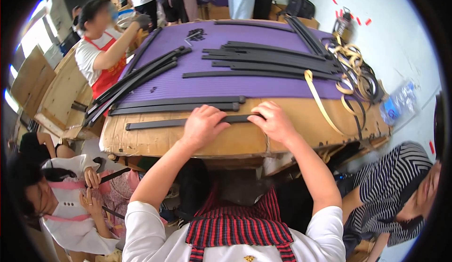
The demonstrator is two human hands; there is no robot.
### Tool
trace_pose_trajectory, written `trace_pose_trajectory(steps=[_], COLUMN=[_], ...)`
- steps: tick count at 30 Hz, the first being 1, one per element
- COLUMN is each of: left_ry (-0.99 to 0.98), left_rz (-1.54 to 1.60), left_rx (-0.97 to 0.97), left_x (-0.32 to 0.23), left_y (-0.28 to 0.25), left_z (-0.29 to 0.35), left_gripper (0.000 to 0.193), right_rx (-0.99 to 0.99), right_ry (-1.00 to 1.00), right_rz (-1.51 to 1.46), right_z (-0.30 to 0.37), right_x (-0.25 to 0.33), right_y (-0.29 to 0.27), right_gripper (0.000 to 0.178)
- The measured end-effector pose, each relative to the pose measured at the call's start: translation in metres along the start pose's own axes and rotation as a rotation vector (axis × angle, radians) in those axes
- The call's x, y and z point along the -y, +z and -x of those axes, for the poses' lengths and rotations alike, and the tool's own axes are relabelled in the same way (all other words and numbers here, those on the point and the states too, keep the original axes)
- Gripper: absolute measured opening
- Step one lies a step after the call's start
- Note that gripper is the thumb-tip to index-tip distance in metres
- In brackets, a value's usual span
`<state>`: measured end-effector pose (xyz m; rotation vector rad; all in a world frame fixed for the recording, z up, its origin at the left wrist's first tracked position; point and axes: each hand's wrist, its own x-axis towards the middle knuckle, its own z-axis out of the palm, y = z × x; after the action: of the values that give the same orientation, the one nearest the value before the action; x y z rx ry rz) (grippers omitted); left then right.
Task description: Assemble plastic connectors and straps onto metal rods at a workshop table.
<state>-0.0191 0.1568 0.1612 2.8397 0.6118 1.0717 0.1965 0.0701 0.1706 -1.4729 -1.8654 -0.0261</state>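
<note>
A long, flat black bar (155, 124) lies along the near edge of the cardboard-covered table. My left hand (202, 124) is closed over its middle, fingers on the far side and thumb pointing right. At the bar's right end, my right hand (274, 122) grips it between thumb and curled fingers. Just beyond my hands rest two more black bars with rounded end caps (179, 104). Farther off, on a purple ribbed mat (197, 87), several black strips (263, 64) are heaped at the centre. Several capped bars (141, 77) lie slanted at the left.
Small black parts (195, 35) lie beside an L-shaped metal key at the far side. Coiled tan straps (351, 57) and a clear plastic bottle (399, 103) are at the right. A co-worker in a red apron (106, 57) is at the left; seated people flank me.
</note>
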Motion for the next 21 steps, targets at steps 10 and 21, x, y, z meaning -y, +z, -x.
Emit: trace_pose_trajectory(steps=[10, 21], left_ry=[-0.008, 0.009], left_rz=[-0.057, 0.023], left_rx=[-0.052, -0.037], left_x=[0.001, 0.005], left_y=[0.007, 0.008], left_z=[0.001, 0.003], left_gripper=[0.025, 0.028], right_rx=[0.119, 0.125], right_ry=[-0.026, -0.046], right_rz=[-0.146, 0.141], right_z=[-0.099, -0.268], right_x=[-0.001, -0.059], right_y=[-0.004, 0.107], right_gripper=[0.016, 0.021])
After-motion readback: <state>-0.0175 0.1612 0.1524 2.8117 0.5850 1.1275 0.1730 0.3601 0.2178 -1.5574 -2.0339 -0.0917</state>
